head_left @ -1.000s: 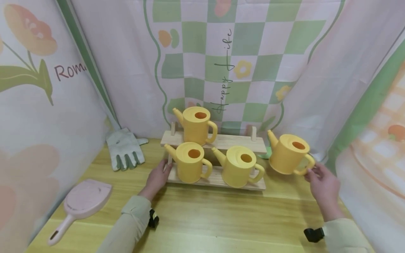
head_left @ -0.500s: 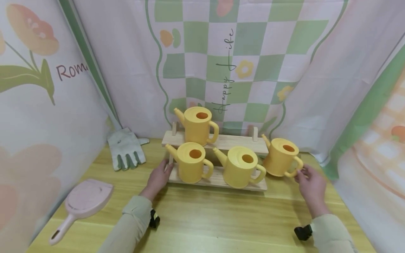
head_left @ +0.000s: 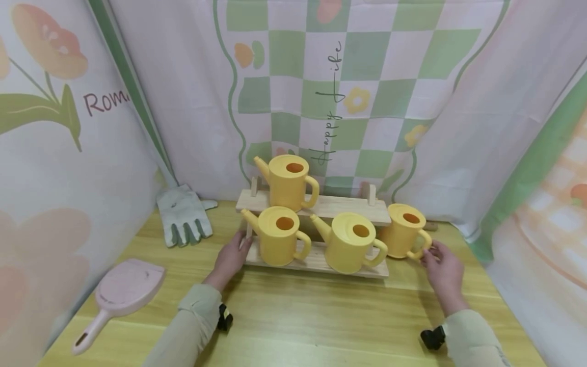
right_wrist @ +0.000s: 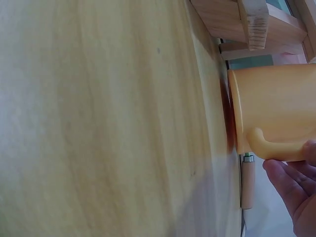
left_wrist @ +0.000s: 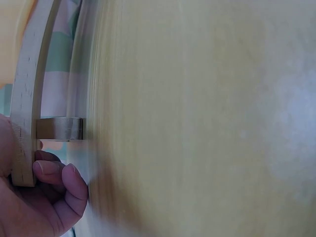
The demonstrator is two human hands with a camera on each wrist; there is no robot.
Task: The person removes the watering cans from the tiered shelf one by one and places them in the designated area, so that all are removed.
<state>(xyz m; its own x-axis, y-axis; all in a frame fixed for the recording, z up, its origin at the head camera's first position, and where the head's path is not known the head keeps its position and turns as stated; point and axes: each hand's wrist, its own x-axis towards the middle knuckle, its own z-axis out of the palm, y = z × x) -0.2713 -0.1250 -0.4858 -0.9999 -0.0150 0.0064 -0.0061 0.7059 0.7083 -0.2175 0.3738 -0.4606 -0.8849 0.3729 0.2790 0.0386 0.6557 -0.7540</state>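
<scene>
Well, from the head camera it's the yellow watering can (head_left: 400, 235) that draws the eye: smooth, round-bodied, with a looped handle (head_left: 427, 238) and an orange-looking oval opening (head_left: 410, 218) on top. It's upright or nearly so at the right end of the wooden rack (head_left: 350, 207), toward the desk's (head_left: 321, 321) far right corner, its spout side hidden behind the upper board (head_left: 337, 205). The right hand (head_left: 444, 272) pinches that handle; across at the rack's left end, the left hand (head_left: 229, 260) grips the lower board (head_left: 316, 255). Three similar cans stand on the rack: an upper can (head_left: 286, 189), a left lower can (head_left: 275, 245) and a right lower can (head_left: 345, 251). A glove (head_left: 183, 214) lies by the desk's far left corner, a pink dustpan (head_left: 126, 288) along the left edge. Over to the left wrist, which reveals what the head view hides: fingers (left_wrist: 74, 190) curled around the board's end, a wooden block (left_wrist: 59, 128) just beyond. And the right wrist gives us the can side-on, base close to the desk, contact hard to call, with a wooden tool handle (right_wrist: 248, 185) and its metal collar (right_wrist: 248, 159) beside it, barely peeking out in the head view.
</scene>
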